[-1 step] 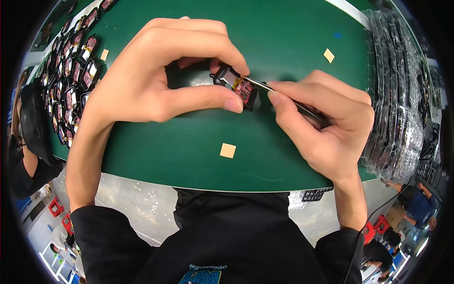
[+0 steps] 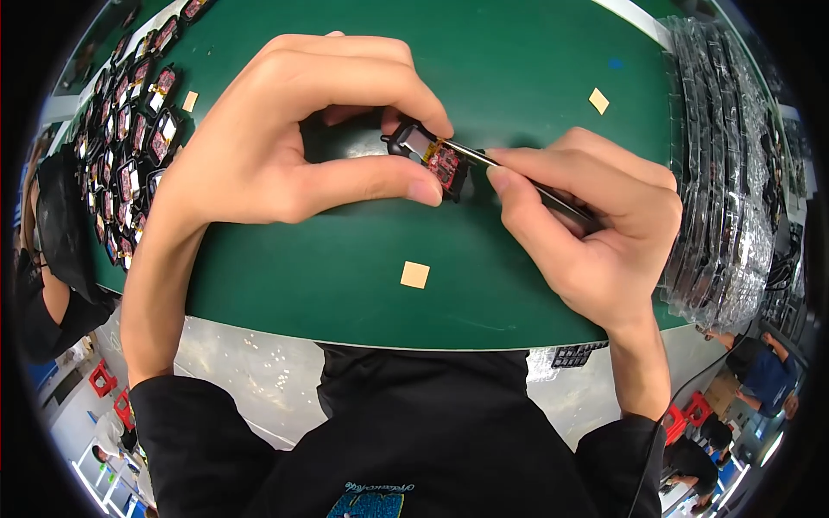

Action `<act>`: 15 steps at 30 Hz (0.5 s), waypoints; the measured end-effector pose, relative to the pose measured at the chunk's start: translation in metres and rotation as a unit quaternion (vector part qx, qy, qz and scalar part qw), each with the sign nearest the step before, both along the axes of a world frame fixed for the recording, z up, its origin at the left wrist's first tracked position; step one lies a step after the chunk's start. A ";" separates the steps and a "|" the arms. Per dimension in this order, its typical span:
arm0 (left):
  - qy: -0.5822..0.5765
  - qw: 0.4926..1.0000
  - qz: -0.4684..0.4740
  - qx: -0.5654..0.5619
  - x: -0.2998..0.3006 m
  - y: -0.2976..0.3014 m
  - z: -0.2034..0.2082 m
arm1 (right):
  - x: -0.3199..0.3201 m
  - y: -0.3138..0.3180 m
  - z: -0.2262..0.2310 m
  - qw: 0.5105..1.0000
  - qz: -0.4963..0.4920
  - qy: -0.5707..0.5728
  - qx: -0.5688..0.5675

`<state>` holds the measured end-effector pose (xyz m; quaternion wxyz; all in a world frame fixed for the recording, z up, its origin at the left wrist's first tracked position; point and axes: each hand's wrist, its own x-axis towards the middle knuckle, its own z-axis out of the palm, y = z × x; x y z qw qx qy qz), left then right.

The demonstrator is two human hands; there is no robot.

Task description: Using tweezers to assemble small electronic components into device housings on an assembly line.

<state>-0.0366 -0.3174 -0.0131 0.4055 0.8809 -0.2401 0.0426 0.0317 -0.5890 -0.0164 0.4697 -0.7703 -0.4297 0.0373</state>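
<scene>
My left hand [image 2: 298, 129] pinches a small black device housing [image 2: 404, 138] between thumb and fingers. Inside the open housing show a red circuit board [image 2: 446, 166], a silvery-grey rectangular part and a strip of amber film. My right hand [image 2: 596, 216] is closed round slim metal tweezers [image 2: 553, 197], held slanting. Their tips reach the housing's upper edge beside the amber strip; whether they grip anything there is too small to tell. Below the hands, a square pale-yellow piece [image 2: 415, 274] lies flat on the green table mat [image 2: 345, 268].
Many similar open housings [image 2: 129, 138] cover the table's left side. Along the right edge stands a stack of clear plastic trays [image 2: 721, 173]. Two more pale-yellow pieces lie at upper right [image 2: 598, 101] and upper left [image 2: 190, 101]. A person's arm [image 2: 53, 289] shows at the far left.
</scene>
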 end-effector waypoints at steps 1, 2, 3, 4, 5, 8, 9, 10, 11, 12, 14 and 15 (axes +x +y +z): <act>0.000 1.000 0.000 0.000 -0.001 0.001 0.000 | 0.000 0.001 0.000 1.000 -0.002 -0.003 -0.002; -0.002 1.000 0.000 0.005 -0.001 0.002 0.000 | 0.000 0.001 0.001 1.000 -0.005 -0.007 -0.003; -0.004 1.000 0.000 0.009 -0.002 0.003 0.000 | 0.000 0.001 0.001 1.000 -0.004 -0.007 -0.003; -0.005 1.000 0.000 0.009 -0.002 0.002 -0.001 | -0.001 0.000 0.000 1.000 -0.003 -0.008 -0.002; -0.005 1.000 0.000 0.000 -0.001 0.001 -0.001 | -0.001 -0.001 0.000 1.000 0.000 -0.008 -0.002; 0.007 1.000 0.005 -0.014 0.000 -0.001 0.000 | 0.001 -0.002 -0.001 1.000 0.010 -0.015 0.002; 0.019 1.000 0.008 -0.021 -0.001 -0.001 0.000 | 0.001 -0.002 -0.001 1.000 0.012 -0.015 0.003; 0.019 1.000 0.008 -0.020 -0.001 0.000 0.001 | 0.000 -0.001 -0.001 1.000 0.010 -0.014 0.004; 0.016 1.000 0.008 -0.019 -0.001 0.000 0.000 | 0.000 -0.001 -0.001 1.000 0.008 -0.013 0.005; 0.013 1.000 0.007 -0.017 -0.001 0.000 0.000 | 0.000 0.000 -0.001 1.000 0.008 -0.013 0.006; 0.007 1.000 0.005 -0.017 -0.001 0.001 -0.001 | -0.001 0.001 0.001 1.000 0.001 -0.012 -0.003; 0.002 1.000 0.003 -0.017 -0.001 0.001 -0.002 | -0.001 0.000 0.002 1.000 0.000 -0.013 -0.003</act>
